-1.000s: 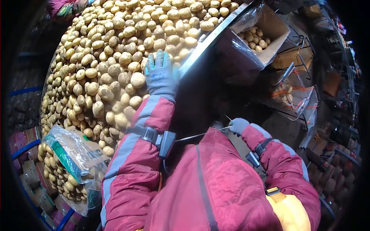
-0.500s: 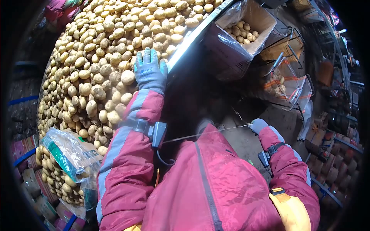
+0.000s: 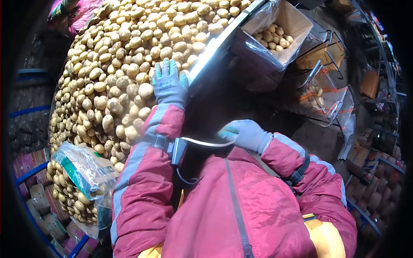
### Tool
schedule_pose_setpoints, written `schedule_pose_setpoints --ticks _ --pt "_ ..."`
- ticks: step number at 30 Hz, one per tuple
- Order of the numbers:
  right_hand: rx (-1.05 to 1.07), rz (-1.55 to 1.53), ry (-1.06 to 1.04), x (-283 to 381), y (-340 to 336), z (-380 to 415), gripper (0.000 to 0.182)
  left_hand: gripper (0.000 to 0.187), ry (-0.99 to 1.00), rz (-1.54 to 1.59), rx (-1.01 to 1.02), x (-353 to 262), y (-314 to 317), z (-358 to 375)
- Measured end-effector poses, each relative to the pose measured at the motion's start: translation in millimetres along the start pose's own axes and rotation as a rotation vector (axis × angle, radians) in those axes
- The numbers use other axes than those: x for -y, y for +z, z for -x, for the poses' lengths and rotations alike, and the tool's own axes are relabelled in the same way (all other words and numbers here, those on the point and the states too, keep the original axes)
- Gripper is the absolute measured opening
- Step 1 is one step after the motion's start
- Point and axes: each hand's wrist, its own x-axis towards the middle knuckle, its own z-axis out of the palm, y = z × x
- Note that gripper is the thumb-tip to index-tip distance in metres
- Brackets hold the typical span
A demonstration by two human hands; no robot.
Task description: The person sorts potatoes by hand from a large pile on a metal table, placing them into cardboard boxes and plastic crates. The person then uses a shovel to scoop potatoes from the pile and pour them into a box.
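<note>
Right grey-gloved grip (image 3: 247, 134) swung inward — pinching thin white cord (image 3: 208, 142) | cord runs lengthwise leftward from it to grey plastic wrist box (image 3: 179, 152) | left grey-gloved grip (image 3: 170, 88) — spread flat on round tan potatoes (image 3: 145, 90)

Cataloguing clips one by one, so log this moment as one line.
left hand: spread on potatoes | right hand: holding pale cord | cardboard box: potatoes inside

The right hand (image 3: 248, 135) has swung inward (the pale cord (image 3: 206, 142) it holds now spans less).
</note>
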Motion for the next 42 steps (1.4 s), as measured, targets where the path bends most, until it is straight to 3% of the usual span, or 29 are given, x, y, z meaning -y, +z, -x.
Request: schedule_pose_setpoints --ticks 3,11,15,21,23,32,38,40,42 --pt "-0.079 -0.074 -0.106 21 6 -9 0.032 0.057 -0.008 0.002 0.006 -2 -3 1" --pt "0.176 -0.354 0.214 28 6 2 0.034 0.059 -0.038 0.008 0.029 -2 -5 -1" --pt "0.139 -0.162 0.022 8 11 2 0.044 0.058 -0.034 0.010 0.001 -2 -5 -1" --pt "0.213 -0.083 0.099 -37 -4 -21 0.039 0.053 -0.050 0.076 -0.019 -4 -12 -2" --pt "0.224 -0.095 0.190 -32 -23 -35 0.034 0.062 -0.088 0.111 0.106 -5 -19 -3" --pt "0.149 -0.231 -0.021 -44 -116 -103 0.031 0.067 -0.088 0.177 0.108 -3 -19 -15" --pt "0.078 -0.220 -0.060 -46 -181 -163 0.029 0.087 -0.155 0.135 0.189 12 -15 -87" --pt "-0.024 -0.197 -0.139 -47 -197 -179 0.029 0.097 -0.259 0.048 0.268 9 -8 -118" --pt "-0.067 -0.185 -0.156 -55 -211 -196 0.029 0.093 -0.347 0.066 0.320 10 -2 -143"
